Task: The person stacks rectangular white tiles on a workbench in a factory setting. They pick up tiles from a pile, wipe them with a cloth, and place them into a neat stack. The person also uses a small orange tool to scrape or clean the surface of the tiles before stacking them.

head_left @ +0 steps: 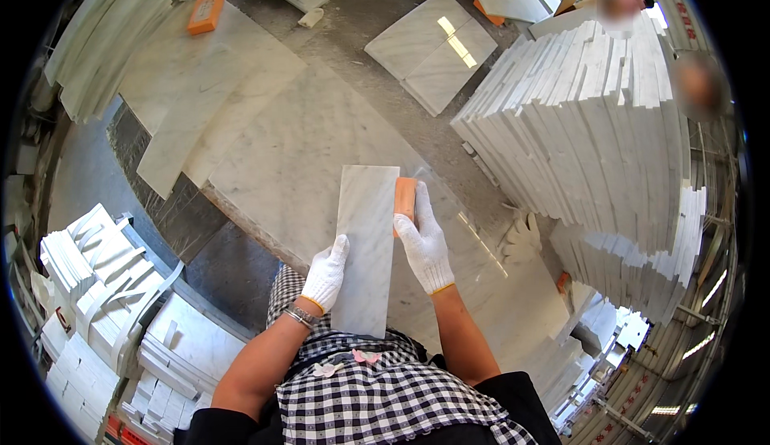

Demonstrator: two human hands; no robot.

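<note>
A long white marble tile (367,248) with grey veins stands tilted in front of my apron, its lower end near my lap. My left hand (326,275), in a white knit glove, grips its left edge with the thumb in front and the other fingers hidden behind. My right hand (424,244), gloved too, is closed around a small orange block (405,198). That block presses against the tile's upper right edge. Beneath both hands spreads a large polished marble slab (297,140) that serves as the work surface.
Another orange block (206,14) lies on the slab's far left. A spare white glove (523,238) rests at the right. Tall tile stacks (577,124) rise on the right, strapped tile bundles (104,277) at lower left. Joined tiles (433,48) lie beyond. Two blurred people are at far right.
</note>
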